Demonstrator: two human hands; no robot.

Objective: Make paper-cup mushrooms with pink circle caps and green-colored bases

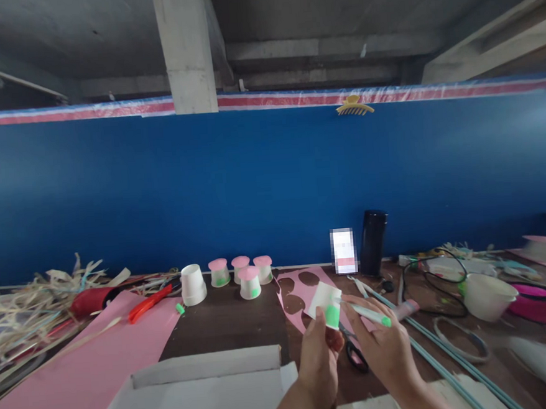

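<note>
My left hand (317,357) is closed around a small white paper cup (323,295), tilted, with a bright green patch on its side. In my right hand (390,349) is a white marker with a green end (368,313), its tip side pointing at the cup; I cannot tell whether it touches. A loose green marker cap (180,309) lies on the table to the left. Beyond it stand an upside-down stack of white cups (193,285) and several small cups with pink paper tops (249,283) and green patches. Black-handled scissors (356,356) lie partly hidden behind my hands.
Pink paper with round holes (294,293) lies behind the cup. A white cardboard box (206,393) is in front, a red-handled tool (149,302) at left. A black bottle (373,244), pale blue rods (436,336) and a white bucket (488,297) are at right.
</note>
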